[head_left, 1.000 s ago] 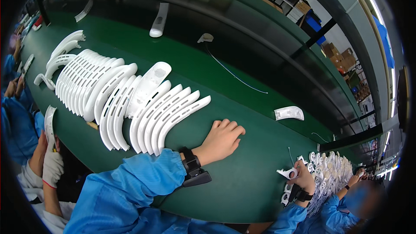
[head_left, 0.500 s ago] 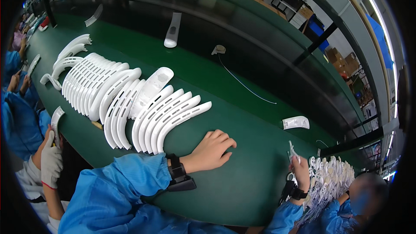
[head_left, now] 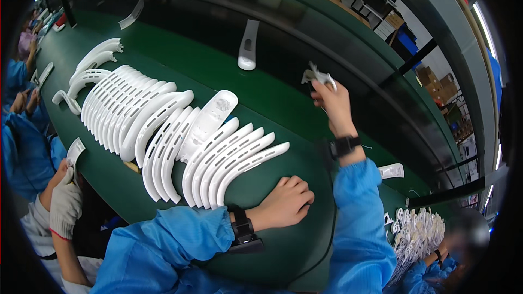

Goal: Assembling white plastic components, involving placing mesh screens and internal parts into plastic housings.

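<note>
My right hand (head_left: 333, 103) is raised over the far strip, its fingers closed on a small white plastic part (head_left: 325, 78). Just beyond those fingers shows a small beige piece (head_left: 306, 77); whether they touch it I cannot tell. Palm down on the green table (head_left: 256, 261) rests my left hand (head_left: 284, 202), holding nothing, with loosely bent fingers and the thumb apart. Left of it stand several white curved shells with slots (head_left: 234, 171) in a row. Among them a broader white shell with a perforated end (head_left: 222, 104) lies across the row.
On the far strip are a long white cover (head_left: 248, 49) and a white piece (head_left: 391, 171). A pile of white parts with wires (head_left: 417, 231) lies at the right, beside another person. At the left, a gloved hand (head_left: 66, 207) belongs to a co-worker holding a white shell (head_left: 75, 151).
My right hand has swung from the right side up and left to the far strip, carrying the white part. My left hand stays on the table. The whole view has shifted slightly.
</note>
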`<control>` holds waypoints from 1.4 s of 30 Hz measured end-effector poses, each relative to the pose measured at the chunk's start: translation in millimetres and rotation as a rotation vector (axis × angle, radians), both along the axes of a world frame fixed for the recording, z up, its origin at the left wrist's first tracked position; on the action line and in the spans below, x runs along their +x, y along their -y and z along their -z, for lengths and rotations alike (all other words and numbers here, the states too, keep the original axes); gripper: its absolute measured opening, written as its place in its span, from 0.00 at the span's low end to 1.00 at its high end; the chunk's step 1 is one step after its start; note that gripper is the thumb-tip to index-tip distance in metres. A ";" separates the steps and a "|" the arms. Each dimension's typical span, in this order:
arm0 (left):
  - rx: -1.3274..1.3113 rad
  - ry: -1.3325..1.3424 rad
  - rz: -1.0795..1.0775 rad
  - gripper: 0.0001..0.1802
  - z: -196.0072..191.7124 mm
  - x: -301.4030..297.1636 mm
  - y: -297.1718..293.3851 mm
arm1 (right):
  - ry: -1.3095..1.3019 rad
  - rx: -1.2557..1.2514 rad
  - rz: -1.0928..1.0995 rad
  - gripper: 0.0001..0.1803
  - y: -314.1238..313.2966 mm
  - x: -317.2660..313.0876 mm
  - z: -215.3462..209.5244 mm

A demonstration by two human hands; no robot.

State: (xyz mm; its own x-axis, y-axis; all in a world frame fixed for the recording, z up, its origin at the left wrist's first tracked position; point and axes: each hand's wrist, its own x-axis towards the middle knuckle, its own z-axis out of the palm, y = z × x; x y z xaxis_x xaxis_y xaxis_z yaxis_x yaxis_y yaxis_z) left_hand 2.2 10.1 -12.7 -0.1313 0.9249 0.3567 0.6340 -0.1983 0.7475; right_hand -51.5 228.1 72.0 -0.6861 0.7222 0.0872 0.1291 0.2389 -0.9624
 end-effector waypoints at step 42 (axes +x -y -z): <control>-0.364 -0.420 0.009 0.31 -64.2 7.0 -21.8 | 0.211 0.244 -0.314 0.09 51.5 245.6 38.5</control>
State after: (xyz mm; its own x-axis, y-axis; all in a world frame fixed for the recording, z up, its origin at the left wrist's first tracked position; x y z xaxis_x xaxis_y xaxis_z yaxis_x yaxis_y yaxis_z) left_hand 9.2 31.9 51.4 -0.0383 0.9987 0.0342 0.8917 0.0187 0.4522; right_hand 194.1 176.6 33.6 -0.8898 0.4519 0.0638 0.2016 0.5145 -0.8335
